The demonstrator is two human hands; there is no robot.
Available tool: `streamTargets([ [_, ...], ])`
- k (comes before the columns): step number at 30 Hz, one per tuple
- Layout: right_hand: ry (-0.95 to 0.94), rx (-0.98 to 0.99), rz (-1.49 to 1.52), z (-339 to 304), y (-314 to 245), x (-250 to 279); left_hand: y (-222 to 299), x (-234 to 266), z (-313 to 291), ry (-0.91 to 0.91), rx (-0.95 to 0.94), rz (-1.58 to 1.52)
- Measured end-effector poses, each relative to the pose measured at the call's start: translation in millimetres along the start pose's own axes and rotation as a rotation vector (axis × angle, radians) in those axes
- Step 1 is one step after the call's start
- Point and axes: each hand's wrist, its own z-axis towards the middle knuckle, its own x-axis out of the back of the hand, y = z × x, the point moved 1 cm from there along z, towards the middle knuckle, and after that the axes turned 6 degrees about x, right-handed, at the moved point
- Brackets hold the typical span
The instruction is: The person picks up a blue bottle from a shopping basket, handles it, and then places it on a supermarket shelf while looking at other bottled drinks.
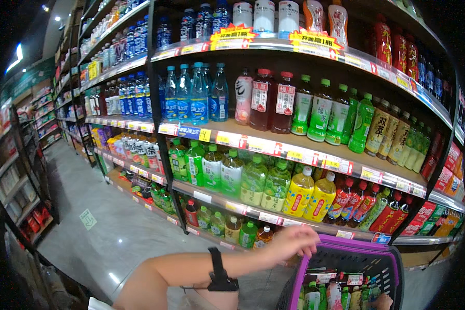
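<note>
Shelves point(263, 146); left hand point(289, 242) (loosely curled) near basket point(356, 241).

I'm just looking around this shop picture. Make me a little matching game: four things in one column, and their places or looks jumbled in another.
Column one
1. Left hand
2. Basket
3. Black strap
4. Light-blue bottles

Column two
A. On the shelf, left of the dark red bottles
B. Around the left forearm
C. Purple-rimmed, with assorted drinks inside
D. At the upper left corner of a container's rim

Right pairs: 1-D, 2-C, 3-B, 4-A
</note>
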Motion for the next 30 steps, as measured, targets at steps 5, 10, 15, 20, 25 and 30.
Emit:
streamTargets([
  [5,-0.076,0.245,-0.034,-112.3,-115.9,149.3,82.7,111.7,-32.4,0.606,-0.358,0.250],
  [10,0.102,0.304,0.173,-182.7,-111.6,201.1,101.1,229.3,19.9,1.088,-0.633,0.505],
  [15,0.016,0.355,0.377,-240.0,-127.7,265.9,100.1,257.3,44.4,1.290,-0.432,0.670],
  [20,-0.134,0.463,0.605,-278.4,-156.3,310.1,130.8,264.0,44.6,1.494,-0.535,0.752],
  [25,-0.075,0.828,0.579,-314.5,-211.9,363.9,179.3,271.9,-17.0,1.710,-0.637,0.800],
  [30,-0.189,1.004,0.573,-342.8,-258.7,387.3,168.9,284.8,-91.0,1.781,-0.575,0.910],
])
